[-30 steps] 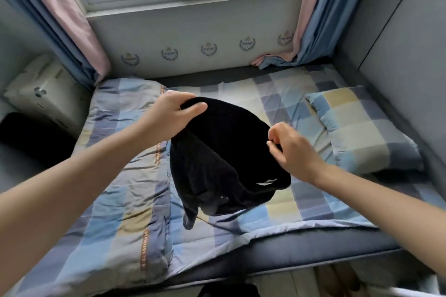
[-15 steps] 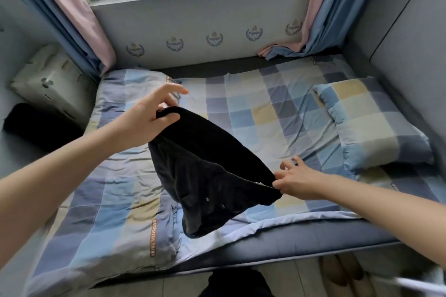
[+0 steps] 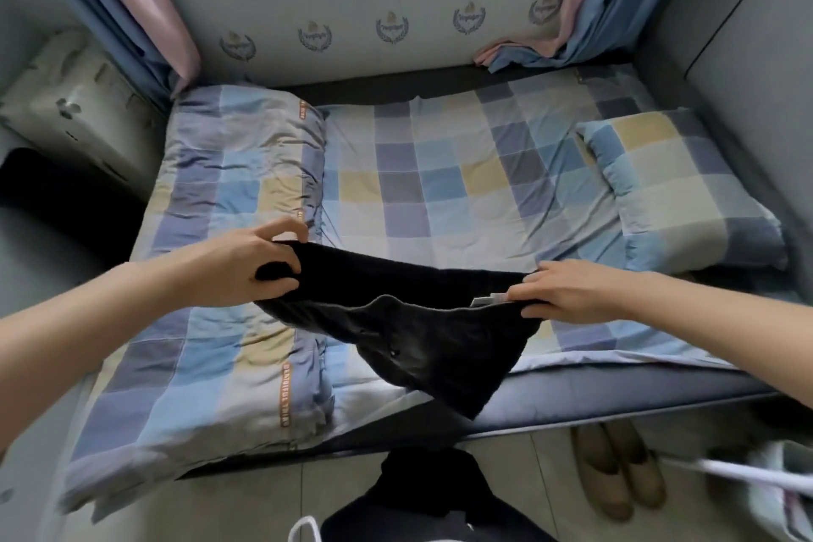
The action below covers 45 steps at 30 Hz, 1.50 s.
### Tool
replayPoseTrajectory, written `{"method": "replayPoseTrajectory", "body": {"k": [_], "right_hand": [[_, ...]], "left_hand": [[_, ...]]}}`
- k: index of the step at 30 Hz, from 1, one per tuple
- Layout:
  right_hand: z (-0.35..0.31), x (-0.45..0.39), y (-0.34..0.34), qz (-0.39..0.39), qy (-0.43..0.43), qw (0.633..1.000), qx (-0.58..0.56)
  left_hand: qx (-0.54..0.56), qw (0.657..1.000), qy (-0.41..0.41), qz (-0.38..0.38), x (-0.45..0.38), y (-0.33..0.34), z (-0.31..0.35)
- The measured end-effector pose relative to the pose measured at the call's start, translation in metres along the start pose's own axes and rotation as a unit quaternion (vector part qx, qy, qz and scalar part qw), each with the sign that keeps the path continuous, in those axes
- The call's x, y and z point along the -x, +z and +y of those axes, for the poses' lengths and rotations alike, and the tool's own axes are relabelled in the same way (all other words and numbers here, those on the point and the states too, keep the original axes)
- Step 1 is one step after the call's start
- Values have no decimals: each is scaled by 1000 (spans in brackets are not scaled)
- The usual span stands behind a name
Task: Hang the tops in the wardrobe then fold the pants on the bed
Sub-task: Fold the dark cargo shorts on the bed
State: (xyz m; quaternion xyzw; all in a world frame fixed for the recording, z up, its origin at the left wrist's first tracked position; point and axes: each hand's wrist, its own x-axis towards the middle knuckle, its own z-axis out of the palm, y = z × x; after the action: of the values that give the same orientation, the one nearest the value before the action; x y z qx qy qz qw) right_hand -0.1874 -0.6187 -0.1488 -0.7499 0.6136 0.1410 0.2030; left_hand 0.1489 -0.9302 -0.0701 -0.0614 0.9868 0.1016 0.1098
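Black pants (image 3: pixel 418 321) stretched between both grips: left hand (image 3: pixel 246 266) clenched one end, right hand (image 3: pixel 572 290) pinched the other, over bed (image 3: pixel 440 172).

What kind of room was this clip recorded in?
Most likely a bedroom at home: a bed with a checked sheet, a matching pillow at one end, a folded quilt at the other, and curtains along the wall behind.
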Motion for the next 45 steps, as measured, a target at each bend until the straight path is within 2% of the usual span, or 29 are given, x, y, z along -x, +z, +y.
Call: {"method": "replayPoseTrajectory", "body": {"k": [3,6,9,12,16,19,21,22,26,27,30,33,36,38,40,43,44,45], "right_hand": [[6,3,-5,11,-10,1000,21],[20,14,-16,63,13,998,-20],[28,20,-29,83,55,993,-61],[23,17,-42,43,68,997,-5],[6,14,-45,-64,65,992,89],[-8,10,-26,-113,32,986,116],[-11,10,-18,-106,17,985,136],[-9,11,-18,-94,22,986,133],[6,16,-31,16,64,993,98],[9,16,-35,51,67,992,93],[14,15,-44,141,103,983,53],[21,13,-49,244,167,954,-45],[20,7,-54,325,201,907,-177],[19,3,-58,362,230,868,-250],[16,-1,-59,378,233,826,-348],[8,0,-58,355,236,724,-542],[7,2,-55,329,244,714,-568],[8,6,-51,292,248,723,-575]], "left_hand": [[46,998,-26,-46,1,10,-5],[30,992,-32,-121,3,17,-16],[6,989,5,-147,5,25,-26],[-70,982,37,-170,4,26,-26],[-227,946,112,-204,-3,37,-19],[-230,947,152,-168,-3,38,-21],[-222,951,184,-108,-3,35,-26],[-229,951,177,-107,-1,33,-29],[-252,957,48,-133,-1,34,-51],[-233,966,32,-108,-1,33,-54],[-112,991,37,70,0,28,-68],[38,982,-20,182,-2,22,-80],[170,945,-123,252,-14,19,-84],[214,921,-197,257,-22,22,-85],[272,901,-227,249,-27,26,-84],[326,889,-227,227,-25,31,-79],[343,890,-222,203,-22,33,-77],[364,891,-214,165,-18,36,-75]]}}
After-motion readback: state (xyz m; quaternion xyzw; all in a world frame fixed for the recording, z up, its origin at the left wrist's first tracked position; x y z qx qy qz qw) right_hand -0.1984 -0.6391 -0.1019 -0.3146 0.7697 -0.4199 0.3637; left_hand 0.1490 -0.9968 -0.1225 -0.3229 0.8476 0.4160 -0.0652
